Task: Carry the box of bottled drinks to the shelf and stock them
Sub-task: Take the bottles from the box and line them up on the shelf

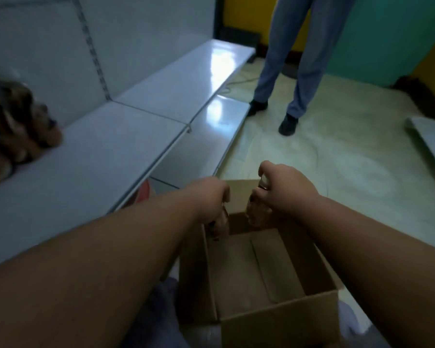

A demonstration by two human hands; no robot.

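An open cardboard box [256,270] sits on the floor in front of me, its inside mostly bare. My left hand [211,199] reaches into the box's far left corner and grips a brown bottled drink [220,223]. My right hand [286,187] is at the far right corner, closed around the top of another brown bottle [255,212] that stands above the box rim. Several brown bottles [15,126], blurred, stand on the white shelf [106,156] at the far left.
The white shelf runs along the left, with a lower shelf board [211,126] beside it. A person in blue trousers [286,59] stands on the pale floor ahead. Another white board [432,144] lies at the right. Something red [143,192] shows under the shelf.
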